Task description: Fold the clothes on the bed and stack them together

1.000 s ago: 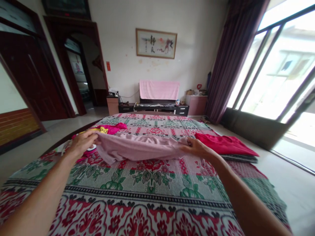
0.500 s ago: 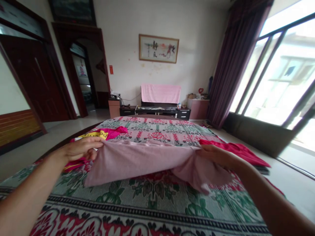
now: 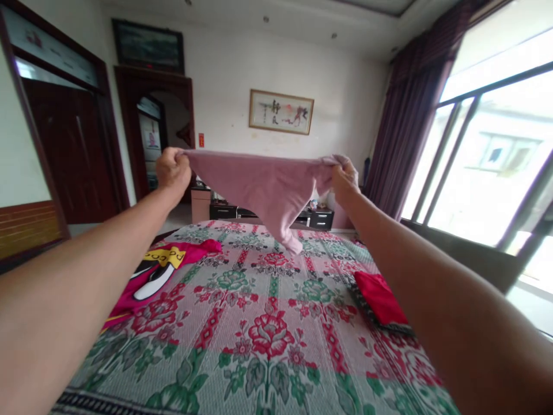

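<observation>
We see the cloth (image 3: 268, 187) strung between left hand (image 3: 173, 168) and right hand (image 3: 344, 176), above the bedspread (image 3: 268, 311). On the bedspread, a loose garment (image 3: 159, 271) lies left and a folded pile (image 3: 380, 297) right. Behind the cloth a low cabinet (image 3: 320, 219) stands against the far wall, with a framed picture (image 3: 280, 111) above

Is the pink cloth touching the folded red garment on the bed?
Apart. The head view shows the cloth held up by the left hand and right hand, with bare bedspread between its hanging tip and the red garment.
</observation>
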